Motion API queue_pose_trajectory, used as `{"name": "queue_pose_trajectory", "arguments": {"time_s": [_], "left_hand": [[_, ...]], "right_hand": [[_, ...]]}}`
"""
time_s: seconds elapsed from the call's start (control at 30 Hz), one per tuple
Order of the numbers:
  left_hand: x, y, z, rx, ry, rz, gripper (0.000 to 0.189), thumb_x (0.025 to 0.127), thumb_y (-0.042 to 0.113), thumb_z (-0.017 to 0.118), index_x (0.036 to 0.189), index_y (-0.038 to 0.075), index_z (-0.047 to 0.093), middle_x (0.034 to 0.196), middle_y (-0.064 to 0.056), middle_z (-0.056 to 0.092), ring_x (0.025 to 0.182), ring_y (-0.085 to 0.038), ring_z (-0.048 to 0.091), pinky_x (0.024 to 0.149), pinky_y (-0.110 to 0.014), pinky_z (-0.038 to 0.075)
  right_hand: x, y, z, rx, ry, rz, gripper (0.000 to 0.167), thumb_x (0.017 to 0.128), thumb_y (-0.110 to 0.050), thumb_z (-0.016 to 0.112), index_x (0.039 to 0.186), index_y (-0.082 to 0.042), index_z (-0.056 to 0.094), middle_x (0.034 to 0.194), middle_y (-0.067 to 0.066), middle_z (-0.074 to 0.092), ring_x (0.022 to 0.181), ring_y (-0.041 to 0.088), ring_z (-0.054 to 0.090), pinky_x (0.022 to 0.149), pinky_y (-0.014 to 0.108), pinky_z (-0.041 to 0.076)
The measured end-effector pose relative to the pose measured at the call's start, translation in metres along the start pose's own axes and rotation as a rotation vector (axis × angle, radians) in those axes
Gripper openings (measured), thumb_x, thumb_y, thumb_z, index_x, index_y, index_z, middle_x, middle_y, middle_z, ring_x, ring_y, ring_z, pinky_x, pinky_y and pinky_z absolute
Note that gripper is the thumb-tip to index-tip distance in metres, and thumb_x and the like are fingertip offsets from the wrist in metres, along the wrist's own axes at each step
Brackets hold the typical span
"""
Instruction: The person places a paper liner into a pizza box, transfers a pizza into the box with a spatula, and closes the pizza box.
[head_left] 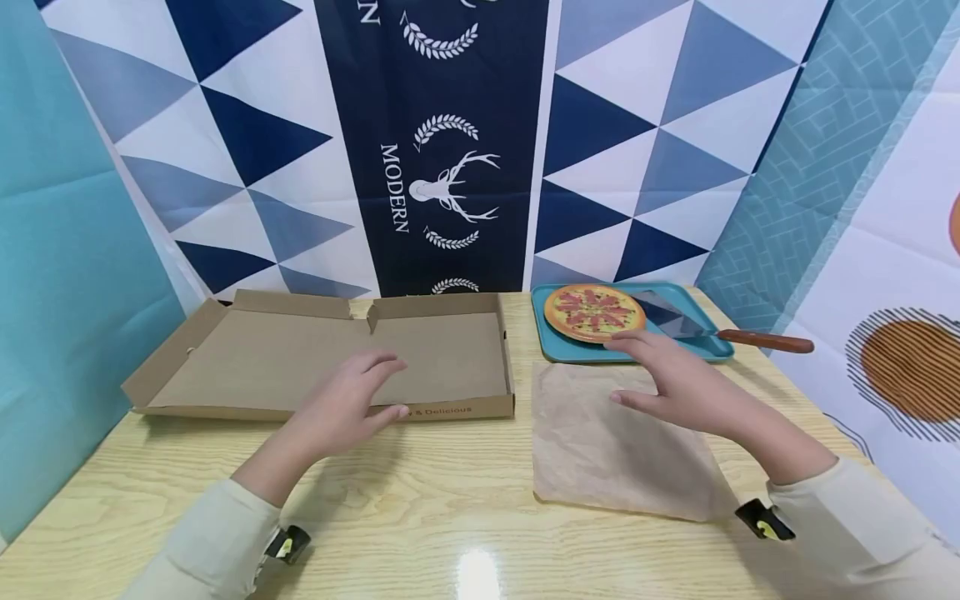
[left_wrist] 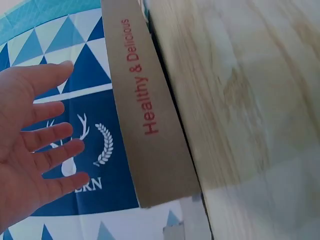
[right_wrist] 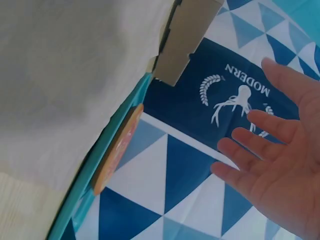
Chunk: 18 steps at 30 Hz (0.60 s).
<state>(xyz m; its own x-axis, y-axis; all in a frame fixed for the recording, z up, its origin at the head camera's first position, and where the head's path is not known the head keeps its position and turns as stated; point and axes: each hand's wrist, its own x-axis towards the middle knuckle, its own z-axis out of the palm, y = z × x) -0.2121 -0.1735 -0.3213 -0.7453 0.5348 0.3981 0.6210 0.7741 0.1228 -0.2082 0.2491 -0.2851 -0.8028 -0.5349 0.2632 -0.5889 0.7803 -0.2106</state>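
Observation:
My left hand (head_left: 341, 406) hovers at the front wall of an opened cardboard pizza box (head_left: 442, 358), fingers spread and holding nothing. In the left wrist view that box wall (left_wrist: 145, 110) carries red lettering, with the spread hand (left_wrist: 35, 135) beside it. Over a sheet of brown paper (head_left: 600, 458) hangs my right hand (head_left: 678, 387), also empty, its fingertips overlapping the front of a blue tray (head_left: 551, 337) in the head view. On that tray lie a pizza (head_left: 592, 312) and the blade of a wooden-handled pizza server (head_left: 765, 340). The right wrist view shows the right hand (right_wrist: 280, 150) with fingers apart.
A light wooden table (head_left: 450, 500) carries everything. Behind it hangs a patterned cloth (head_left: 442, 150) with triangles and a deer head. The server's handle sticks out past the tray's right side. More cloth stands to the left and right.

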Motion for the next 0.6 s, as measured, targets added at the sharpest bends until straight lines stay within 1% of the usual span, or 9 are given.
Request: {"name": "queue_pose_trajectory", "arguments": {"time_s": [0.1, 0.2, 0.3, 0.37, 0.43, 0.5, 0.53, 0.57, 0.6], "left_hand": [[0.001, 0.004, 0.003, -0.032, 0.02, -0.016, 0.046, 0.086, 0.028, 0.076, 0.122, 0.003, 0.063, 0.123, -0.011, 0.06, 0.114, -0.031, 0.057, 0.096, -0.047, 0.048], [0.002, 0.01, 0.007, -0.09, 0.031, -0.04, 0.039, 0.086, 0.024, 0.077, 0.117, 0.003, 0.066, 0.118, -0.01, 0.063, 0.106, -0.029, 0.062, 0.09, -0.046, 0.052], [0.002, 0.016, 0.01, -0.156, 0.034, -0.084, 0.033, 0.085, 0.022, 0.077, 0.111, 0.004, 0.068, 0.114, -0.008, 0.065, 0.098, -0.025, 0.065, 0.084, -0.046, 0.053], [0.003, 0.019, 0.012, -0.199, 0.032, -0.127, 0.03, 0.085, 0.021, 0.077, 0.109, 0.005, 0.069, 0.111, -0.006, 0.066, 0.093, -0.022, 0.066, 0.082, -0.046, 0.053], [0.003, 0.021, 0.013, -0.246, 0.026, -0.173, 0.027, 0.085, 0.02, 0.077, 0.107, 0.006, 0.07, 0.108, -0.006, 0.067, 0.09, -0.02, 0.067, 0.084, -0.05, 0.051], [0.004, 0.023, 0.014, -0.3, 0.014, -0.217, 0.025, 0.085, 0.02, 0.077, 0.105, 0.007, 0.071, 0.106, -0.006, 0.067, 0.088, -0.019, 0.067, 0.093, -0.058, 0.044], [0.004, 0.024, 0.015, -0.333, 0.003, -0.243, 0.024, 0.085, 0.019, 0.077, 0.105, 0.007, 0.071, 0.104, -0.006, 0.067, 0.087, -0.018, 0.067, 0.093, -0.058, 0.044], [0.005, 0.025, 0.015, -0.363, -0.006, -0.266, 0.023, 0.085, 0.019, 0.077, 0.104, 0.007, 0.071, 0.103, -0.006, 0.067, 0.087, -0.017, 0.067, 0.098, -0.06, 0.039], [0.005, 0.026, 0.015, -0.389, -0.016, -0.29, 0.022, 0.085, 0.019, 0.076, 0.104, 0.007, 0.071, 0.101, -0.005, 0.067, 0.086, -0.016, 0.066, 0.103, -0.066, 0.03]], "right_hand": [[-0.002, 0.005, -0.001, 0.014, 0.018, 0.026, 0.056, 0.086, -0.023, 0.076, 0.131, 0.003, 0.055, 0.13, 0.021, 0.056, 0.122, 0.04, 0.05, 0.097, 0.06, 0.043], [-0.006, 0.01, -0.003, 0.036, 0.026, 0.052, 0.051, 0.087, -0.024, 0.076, 0.128, 0.002, 0.058, 0.125, 0.021, 0.058, 0.114, 0.039, 0.055, 0.091, 0.058, 0.047], [-0.01, 0.015, -0.003, 0.061, 0.034, 0.08, 0.046, 0.087, -0.023, 0.075, 0.123, 0.002, 0.06, 0.119, 0.021, 0.061, 0.103, 0.036, 0.06, 0.082, 0.053, 0.052], [-0.012, 0.02, -0.004, 0.086, 0.031, 0.114, 0.042, 0.087, -0.021, 0.075, 0.12, 0.002, 0.062, 0.115, 0.02, 0.062, 0.098, 0.033, 0.062, 0.078, 0.049, 0.055], [-0.014, 0.026, -0.004, 0.119, 0.016, 0.155, 0.039, 0.088, -0.019, 0.074, 0.117, 0.003, 0.062, 0.112, 0.02, 0.064, 0.094, 0.031, 0.064, 0.075, 0.046, 0.056], [-0.015, 0.032, -0.004, 0.154, -0.008, 0.202, 0.037, 0.088, -0.019, 0.073, 0.115, 0.004, 0.063, 0.11, 0.018, 0.065, 0.093, 0.029, 0.065, 0.074, 0.044, 0.057], [-0.016, 0.035, -0.004, 0.171, -0.022, 0.227, 0.036, 0.089, -0.02, 0.072, 0.114, 0.004, 0.063, 0.109, 0.018, 0.065, 0.092, 0.028, 0.065, 0.074, 0.043, 0.057], [-0.017, 0.038, -0.003, 0.185, -0.035, 0.251, 0.035, 0.09, -0.021, 0.072, 0.114, 0.004, 0.064, 0.107, 0.017, 0.066, 0.092, 0.028, 0.065, 0.073, 0.042, 0.057], [-0.018, 0.041, -0.003, 0.196, -0.045, 0.272, 0.034, 0.09, -0.022, 0.071, 0.113, 0.003, 0.064, 0.106, 0.015, 0.066, 0.091, 0.027, 0.065, 0.072, 0.04, 0.057]]}}
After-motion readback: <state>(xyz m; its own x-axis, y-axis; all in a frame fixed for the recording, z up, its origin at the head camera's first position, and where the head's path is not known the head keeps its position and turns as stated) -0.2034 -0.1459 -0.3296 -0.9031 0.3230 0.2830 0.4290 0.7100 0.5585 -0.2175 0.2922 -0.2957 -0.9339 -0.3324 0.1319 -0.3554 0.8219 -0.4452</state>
